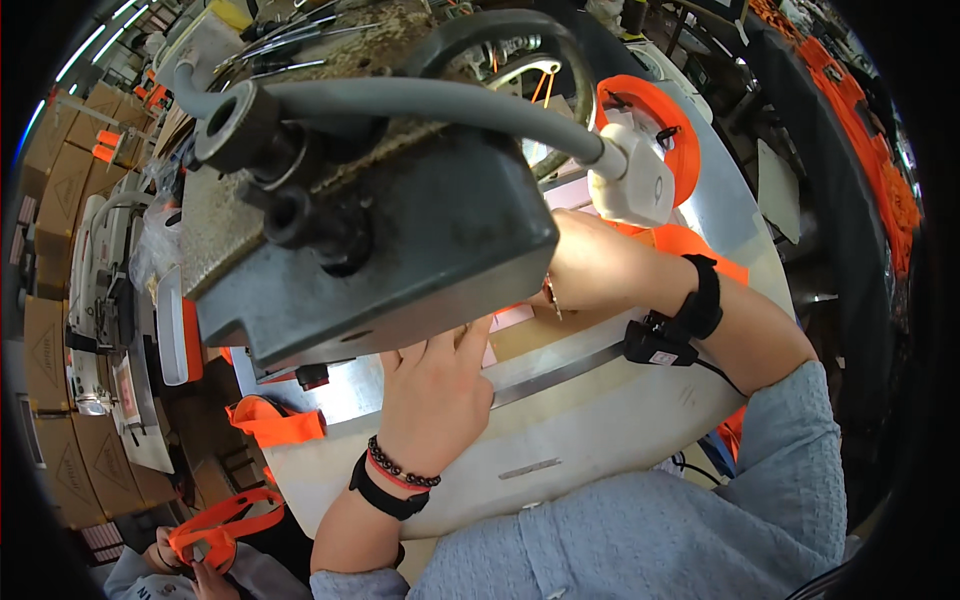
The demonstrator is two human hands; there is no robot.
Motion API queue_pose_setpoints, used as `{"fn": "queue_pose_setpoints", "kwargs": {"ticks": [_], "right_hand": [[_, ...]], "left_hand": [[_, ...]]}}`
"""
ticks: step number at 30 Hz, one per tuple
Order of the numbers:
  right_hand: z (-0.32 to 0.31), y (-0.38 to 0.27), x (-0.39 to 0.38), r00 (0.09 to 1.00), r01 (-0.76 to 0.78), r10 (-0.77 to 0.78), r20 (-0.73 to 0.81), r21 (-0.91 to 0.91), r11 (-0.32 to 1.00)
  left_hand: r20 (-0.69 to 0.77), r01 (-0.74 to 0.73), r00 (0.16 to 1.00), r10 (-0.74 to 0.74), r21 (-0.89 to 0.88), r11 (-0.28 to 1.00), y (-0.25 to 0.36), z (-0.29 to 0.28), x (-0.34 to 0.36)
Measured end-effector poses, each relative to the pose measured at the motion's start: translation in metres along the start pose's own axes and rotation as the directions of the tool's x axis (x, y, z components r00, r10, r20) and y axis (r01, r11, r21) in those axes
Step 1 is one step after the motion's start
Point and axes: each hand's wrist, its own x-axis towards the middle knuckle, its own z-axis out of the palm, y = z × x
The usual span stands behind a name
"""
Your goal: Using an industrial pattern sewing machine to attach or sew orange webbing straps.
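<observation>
The dark grey head of a sewing machine (pixel 420 240) fills the middle of the view and hides much of the work beneath it. My left hand (pixel 440 390) lies on the machine bed with its fingers stretched forward, their tips partly hidden under the head. To the right of the head, my right hand (pixel 595 262) reaches in with the wrist bent; its fingers are mostly hidden. A small, thin metal piece (pixel 553 298) shows just below that hand, too small to name. A bit of orange fabric shows between the hands.
A white lamp (pixel 635 180) on a grey gooseneck bends over the right side. Orange strap pieces (pixel 280 420) lie at the table's left edge; an orange band (pixel 665 140) sits beyond the lamp. Lower left, another person's hands hold an orange strap (pixel 225 520). Cardboard boxes (pixel 60 200) stack far left.
</observation>
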Motion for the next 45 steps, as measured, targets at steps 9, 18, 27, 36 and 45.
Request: {"fn": "queue_pose_setpoints", "kwargs": {"ticks": [9,18,27,36,45], "right_hand": [[0.007,0.015,0.004,0.986,0.131,-0.135,-0.097,-0.044,0.99],[-0.004,-0.002,0.003,0.999,-0.053,0.053,0.013,0.005,0.999],[0.005,0.01,0.005,0.996,0.06,-0.062,-0.067,-0.028,0.998],[0.0,0.001,0.001,0.996,0.057,-0.059,-0.068,-0.034,0.998],[-0.003,-0.002,0.002,1.0,0.004,-0.005,-0.011,-0.05,0.999]], "left_hand": [[-0.016,0.013,1.0,-0.014,-0.052,0.999,0.001,0.005,-0.005],[-0.064,0.009,0.998,-0.009,-0.001,1.0,0.004,0.006,-0.011],[-0.001,0.018,1.0,-0.018,0.067,0.998,0.01,0.005,-0.009],[-0.062,0.019,0.998,-0.019,-0.001,1.0,0.008,0.008,-0.004],[-0.086,-0.011,0.996,0.007,-0.051,0.999,0.006,0.006,-0.001]]}}
